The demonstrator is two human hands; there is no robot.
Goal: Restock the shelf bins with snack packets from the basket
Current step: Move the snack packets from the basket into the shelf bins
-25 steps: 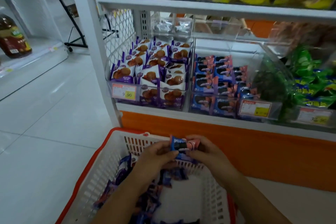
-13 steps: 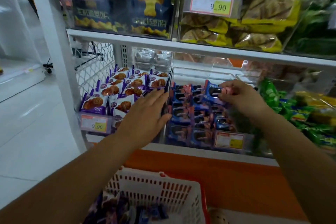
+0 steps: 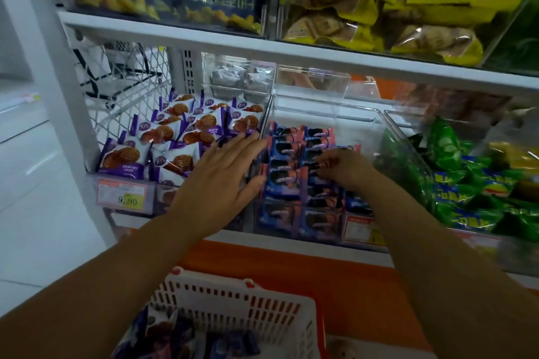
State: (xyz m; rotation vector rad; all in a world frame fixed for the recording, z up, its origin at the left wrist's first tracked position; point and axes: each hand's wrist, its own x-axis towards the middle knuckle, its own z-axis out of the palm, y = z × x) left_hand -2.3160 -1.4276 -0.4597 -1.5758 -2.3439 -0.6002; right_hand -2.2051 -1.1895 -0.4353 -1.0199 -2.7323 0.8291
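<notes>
Head view, nearest first — a white slotted plastic basket with a red rim (image 3: 233, 309) is seen at the bottom. A heap of purple and blue snack packets (image 3: 175, 335) is left in it, so the restocking is judged to be well short of finished. Above it, the left hand (image 3: 221, 181) is held flat with straight fingers spread wide. It is laid against the wall between two bins, and nothing is gripped by it. The right hand (image 3: 344, 167) is curled down over a blue-and-pink cookie packet (image 3: 350, 148), which is pinched at the fingertips and held right at the rows inside the clear acrylic middle bin (image 3: 379, 125). That bin is filled toward the front only — its rear part is judged able to take more. The purple-and-white waffle packets (image 3: 163, 137) in the left-hand bin are stacked nearly to the back. Green packets (image 3: 455, 183) are piled in the bin to the right. Further trips to the basket are judged to be needed.
</notes>
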